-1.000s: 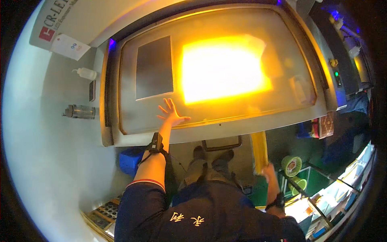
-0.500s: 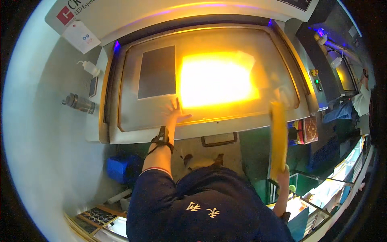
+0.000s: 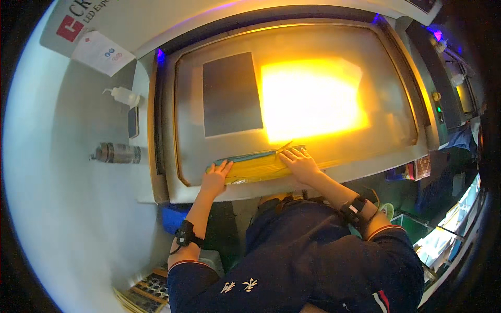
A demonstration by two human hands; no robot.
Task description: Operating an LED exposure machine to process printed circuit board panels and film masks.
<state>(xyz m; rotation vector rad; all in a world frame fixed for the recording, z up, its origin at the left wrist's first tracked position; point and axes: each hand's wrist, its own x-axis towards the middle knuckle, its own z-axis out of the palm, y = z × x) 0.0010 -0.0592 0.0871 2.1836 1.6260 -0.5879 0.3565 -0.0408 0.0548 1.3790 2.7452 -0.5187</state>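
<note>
A long yellow bar with a teal strip along its far edge (image 3: pixel 255 171) lies across the near edge of a flat machine bed (image 3: pixel 192 151). My left hand (image 3: pixel 215 180) grips its left end, fingers over the top. At its right end my right hand (image 3: pixel 300 164) is closed on the bar; the thumb sides of both hands are partly hidden. Beyond the bar, a dark rectangular panel (image 3: pixel 232 94) rests on the bed's left half. To the panel's right a glaring yellow-white lit area (image 3: pixel 313 101) hides any detail there.
Raised dark rails flank the bed; the machine's hood (image 3: pixel 172 21) overhangs its far side. On the left ledge are a white squeeze bottle (image 3: pixel 125 96), a phone (image 3: pixel 133 122) and a tumbler (image 3: pixel 119 153). A blue bin (image 3: pixel 174 218) sits below left, and a green-lit button (image 3: pixel 439 110) is at right.
My right hand has brought the yellow bar from the right side onto the bed's near edge. My left hand has moved from the bed surface onto the bar's left end.
</note>
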